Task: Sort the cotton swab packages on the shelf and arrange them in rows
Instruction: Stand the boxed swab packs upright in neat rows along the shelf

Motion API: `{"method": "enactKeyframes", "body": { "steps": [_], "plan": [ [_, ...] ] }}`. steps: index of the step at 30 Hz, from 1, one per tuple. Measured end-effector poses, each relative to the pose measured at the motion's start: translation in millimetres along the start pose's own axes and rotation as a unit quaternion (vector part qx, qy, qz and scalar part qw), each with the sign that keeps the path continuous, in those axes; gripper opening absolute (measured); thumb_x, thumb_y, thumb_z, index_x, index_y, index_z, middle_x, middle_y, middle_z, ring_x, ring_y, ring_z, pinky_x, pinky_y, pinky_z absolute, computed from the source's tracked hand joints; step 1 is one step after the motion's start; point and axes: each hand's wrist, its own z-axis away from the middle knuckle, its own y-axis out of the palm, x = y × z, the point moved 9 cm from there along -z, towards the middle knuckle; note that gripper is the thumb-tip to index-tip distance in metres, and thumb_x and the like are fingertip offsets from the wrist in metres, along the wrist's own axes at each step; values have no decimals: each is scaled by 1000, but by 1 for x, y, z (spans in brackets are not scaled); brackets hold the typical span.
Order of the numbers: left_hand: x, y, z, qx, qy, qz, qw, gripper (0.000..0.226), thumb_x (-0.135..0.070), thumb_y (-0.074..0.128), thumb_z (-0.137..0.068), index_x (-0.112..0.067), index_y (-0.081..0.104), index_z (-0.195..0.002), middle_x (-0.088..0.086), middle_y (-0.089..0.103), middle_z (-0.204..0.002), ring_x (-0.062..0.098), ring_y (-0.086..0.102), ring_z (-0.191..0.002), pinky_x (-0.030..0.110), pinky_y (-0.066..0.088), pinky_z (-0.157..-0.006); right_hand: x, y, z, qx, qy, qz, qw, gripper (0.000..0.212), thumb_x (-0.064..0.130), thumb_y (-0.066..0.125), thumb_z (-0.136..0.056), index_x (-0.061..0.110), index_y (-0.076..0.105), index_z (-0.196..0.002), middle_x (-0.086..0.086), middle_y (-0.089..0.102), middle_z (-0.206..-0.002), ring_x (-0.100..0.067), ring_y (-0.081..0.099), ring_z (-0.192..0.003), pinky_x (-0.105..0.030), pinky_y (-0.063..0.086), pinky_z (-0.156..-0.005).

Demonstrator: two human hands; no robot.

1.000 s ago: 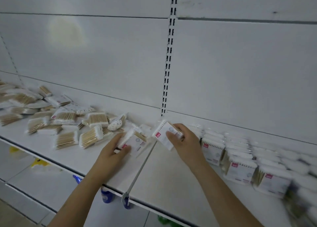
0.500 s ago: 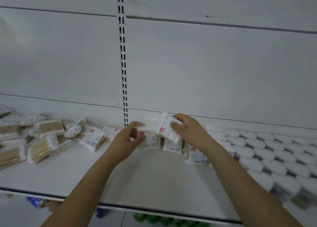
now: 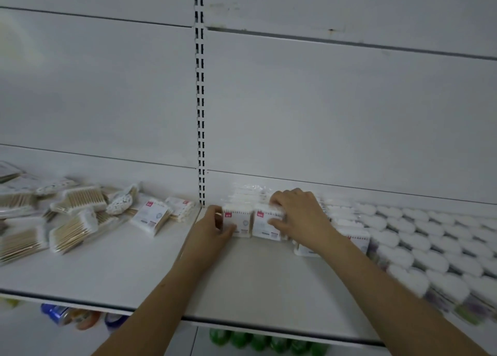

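Squaring upright packages at the row's left end; left hand (image 3: 212, 228) fingers curled round one package (image 3: 238, 222), right hand (image 3: 297, 215) pinching its neighbour (image 3: 265, 224); next, probably fetching from the loose pile (image 3: 80, 215) further left.

matt white metal shelf (image 3: 269, 280), glossy plastic-wrapped packages (image 3: 265, 222)

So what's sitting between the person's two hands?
Head view: two upright white swab packages stand side by side between the left hand and right hand.

The right hand (image 3: 298, 215) hides part of the standing packages (image 3: 265, 222); heart-shaped packs (image 3: 430, 250) right of it blur, cut off by the edge.
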Motion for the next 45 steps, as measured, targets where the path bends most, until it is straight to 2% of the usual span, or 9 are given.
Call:
{"method": "enactKeyframes", "body": {
  "steps": [9,12,15,20,25,30,35,39,45],
  "plan": [
    [-9,12,-5,31,1,-33,999,26,-31,71,-86,-18,55,-103,-4,66,-92,13,62,-82,21,44,-65,6,1,8,-15,-10,118,993,37,39,68,-87,19,56,-117,0,58,-113,-23,49,-106,-34,30,-91],
    [-13,11,2,44,29,-65,997,52,-36,73,-84,-18,47,-125,1,60,-113,18,60,-101,27,48,-82,1,1,10,11,30,137,990,50,45,66,-87,21,51,-127,-1,53,-123,-25,46,-115,-38,30,-100],
    [-12,-17,23,4,55,-105,993,55,-42,64,-91,-18,44,-136,3,52,-126,20,52,-115,33,46,-95,24,-31,1,-101,6,47,994,54,44,69,-85,14,56,-127,-9,55,-123,-31,51,-113,-44,39,-95],
    [12,-100,82,-117,94,-163,975,21,-34,60,-93,-25,64,-111,-6,59,-113,15,54,-105,32,47,-89,128,-56,-40,-211,-96,-140,963,47,34,61,-94,14,49,-135,-6,49,-130,-21,47,-112,-32,42,-91],
    [73,-173,119,-216,1,-180,960,19,-25,65,-88,-25,64,-108,-6,55,-112,15,50,-107,34,45,-94,199,10,-80,-123,-103,-215,963,64,44,64,-89,19,41,-143,-5,41,-139,-25,46,-120,-38,47,-93],
    [99,-225,105,-271,-40,-217,937,46,-23,69,-83,-12,55,-126,7,52,-123,25,47,-115,34,41,-99,229,99,-88,5,-76,-209,975,85,55,71,-80,22,35,-149,-9,34,-152,-28,32,-138,-41,31,-111],
    [124,-221,67,-199,-117,-307,923,60,-35,54,-84,-16,41,-140,8,47,-135,31,44,-121,42,36,-99,233,109,-85,-23,-89,-305,948,63,28,68,-83,23,45,-141,-3,47,-137,-22,48,-123,-38,47,-95],
    [125,-229,77,-293,-82,-304,903,34,-27,50,-92,-15,55,-123,5,60,-111,29,55,-100,41,42,-83,240,94,-76,-66,-100,-301,946,60,43,42,-81,20,51,-137,-2,52,-133,-21,50,-119,-33,46,-92],
    [116,-232,87,-317,-57,-151,935,37,-26,43,-101,-12,45,-134,7,59,-118,26,54,-104,36,44,-80,242,101,-76,-44,-132,-283,949,77,32,69,-74,22,41,-145,0,39,-132,-15,35,-122,-21,30,-98]
  ]
}}
